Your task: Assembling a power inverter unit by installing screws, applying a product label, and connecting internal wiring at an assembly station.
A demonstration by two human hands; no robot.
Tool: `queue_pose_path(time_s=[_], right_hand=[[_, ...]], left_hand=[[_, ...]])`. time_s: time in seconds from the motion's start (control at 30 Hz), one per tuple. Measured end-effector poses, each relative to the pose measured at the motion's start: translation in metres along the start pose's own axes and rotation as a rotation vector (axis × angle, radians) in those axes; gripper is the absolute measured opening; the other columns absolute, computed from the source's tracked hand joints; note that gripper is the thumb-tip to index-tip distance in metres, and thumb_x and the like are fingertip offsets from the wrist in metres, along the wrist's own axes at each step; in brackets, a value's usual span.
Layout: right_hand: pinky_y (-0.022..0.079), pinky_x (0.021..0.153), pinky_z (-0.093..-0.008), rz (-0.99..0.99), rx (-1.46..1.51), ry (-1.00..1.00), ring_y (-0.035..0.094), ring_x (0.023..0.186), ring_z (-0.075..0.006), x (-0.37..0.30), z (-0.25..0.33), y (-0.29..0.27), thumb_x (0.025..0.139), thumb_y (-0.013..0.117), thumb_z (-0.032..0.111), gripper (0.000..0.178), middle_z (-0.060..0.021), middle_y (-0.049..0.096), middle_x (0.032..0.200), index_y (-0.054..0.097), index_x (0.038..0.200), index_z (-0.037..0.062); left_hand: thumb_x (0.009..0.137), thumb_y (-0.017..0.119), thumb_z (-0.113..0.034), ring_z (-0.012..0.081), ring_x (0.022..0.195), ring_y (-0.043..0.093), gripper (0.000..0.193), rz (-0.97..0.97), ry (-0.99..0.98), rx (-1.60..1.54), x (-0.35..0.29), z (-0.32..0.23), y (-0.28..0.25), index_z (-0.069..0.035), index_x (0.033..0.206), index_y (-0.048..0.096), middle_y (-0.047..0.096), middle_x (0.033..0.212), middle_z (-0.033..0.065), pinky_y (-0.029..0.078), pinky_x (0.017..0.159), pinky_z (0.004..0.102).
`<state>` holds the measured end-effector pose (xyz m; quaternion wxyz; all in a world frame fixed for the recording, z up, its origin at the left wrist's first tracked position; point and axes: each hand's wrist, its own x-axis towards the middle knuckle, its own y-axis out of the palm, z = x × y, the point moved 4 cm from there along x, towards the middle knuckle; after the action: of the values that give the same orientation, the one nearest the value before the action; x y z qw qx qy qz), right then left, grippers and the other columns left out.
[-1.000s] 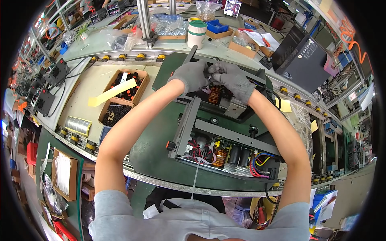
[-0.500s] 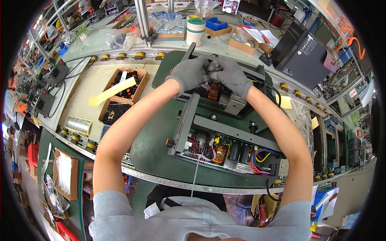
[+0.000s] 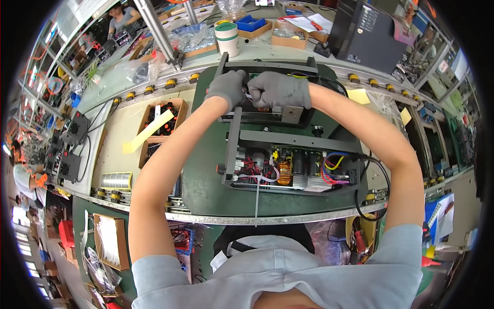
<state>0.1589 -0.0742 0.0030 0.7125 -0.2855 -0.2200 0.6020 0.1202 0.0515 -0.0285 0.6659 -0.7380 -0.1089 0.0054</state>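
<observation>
My left hand [image 3: 226, 86] and my right hand [image 3: 275, 88], both in grey knit gloves, are together over the left end of the far open-framed electronic unit [image 3: 294, 114]. Their fingers are curled closed. A small pale strip [image 3: 249, 96] shows between them, but what each hand grips is mostly hidden. Nearer to me lies a second unit of the same kind [image 3: 293, 138], with a black frame, a copper coil [image 3: 284, 174], dark capacitors and coloured wires. From its wire bundle a long white cable tie [image 3: 257, 203] hangs over the front edge of the green board [image 3: 206, 198].
Left of the units are boxes of small black and orange parts [image 3: 165, 114] with a yellow paper strip [image 3: 149, 132]. A roller conveyor rail [image 3: 149, 89] runs behind. A white lidded cup [image 3: 227, 40], a blue tray [image 3: 250, 23] and a black computer case [image 3: 370, 38] stand beyond.
The view has shifted. My right hand has turned and moved slightly apart from the left, its forearm swinging outward. Both hands stay at the left end of the far unit.
</observation>
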Motion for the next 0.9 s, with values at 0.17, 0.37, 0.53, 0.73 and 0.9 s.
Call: queue_pose_path(time_s=[0.17, 0.37, 0.53, 0.73, 0.9], right_hand=[[0.043, 0.062, -0.0241, -0.475, 0.034, -0.173, 0.052, 0.069, -0.0089, -0.087, 0.085, -0.034, 0.077, 0.057, 0.010, 0.018, -0.0009, 0.058, 0.077, 0.059, 0.093, 0.0010], [0.044, 0.066, -0.0243, -1.584, 0.084, -0.051, 0.055, 0.073, -0.0118, -0.347, 0.101, 0.028, 0.085, 0.058, 0.010, 0.024, -0.0041, 0.059, 0.081, 0.057, 0.106, -0.0007], [0.046, 0.065, -0.0229, -1.740, -0.529, 0.721, 0.059, 0.072, -0.0089, -0.468, 0.067, 0.127, 0.083, 0.060, 0.006, 0.012, -0.0073, 0.063, 0.078, 0.063, 0.094, 0.0024], [0.048, 0.067, -0.0291, -2.190, -0.744, 1.245, 0.063, 0.070, -0.0196, -0.641, 0.103, 0.214, 0.082, 0.062, 0.014, 0.016, -0.0100, 0.064, 0.074, 0.065, 0.094, 0.0046], [0.048, 0.072, -0.0411, -1.187, -0.338, 2.331, 0.064, 0.080, -0.0323, -0.703, 0.065, 0.280, 0.076, 0.061, 0.048, 0.043, -0.0145, 0.067, 0.082, 0.067, 0.092, 0.0084]], left_hand=[[0.075, 0.064, -0.013, 0.0303, 0.092, 0.062, 0.033, -0.052, 0.220, -0.280, -0.016, 0.030, -0.002, -0.008, 0.107, 0.057, 0.061, 0.102, 0.0152, 0.049, 0.080, 0.0389], [0.084, 0.057, -0.007, 0.0127, 0.084, 0.060, 0.024, -0.042, 0.109, -1.089, -0.041, -0.001, -0.053, -0.002, 0.108, 0.058, 0.062, 0.093, 0.0052, 0.049, 0.072, 0.0265], [0.087, 0.056, -0.018, 0.0125, 0.087, 0.052, 0.029, 0.019, 0.368, -0.891, -0.085, -0.046, -0.064, -0.002, 0.111, 0.056, 0.056, 0.104, 0.0033, 0.044, 0.076, 0.0256], [0.089, 0.056, -0.018, 0.0081, 0.082, 0.046, 0.028, 0.195, 0.496, -0.974, -0.094, -0.099, -0.026, 0.000, 0.110, 0.054, 0.051, 0.107, 0.0025, 0.041, 0.076, 0.0230], [0.090, 0.053, -0.014, 0.0088, 0.086, 0.046, 0.022, 0.213, 0.367, -1.108, -0.095, -0.095, -0.019, 0.001, 0.106, 0.054, 0.052, 0.108, 0.0035, 0.040, 0.080, 0.0236]])
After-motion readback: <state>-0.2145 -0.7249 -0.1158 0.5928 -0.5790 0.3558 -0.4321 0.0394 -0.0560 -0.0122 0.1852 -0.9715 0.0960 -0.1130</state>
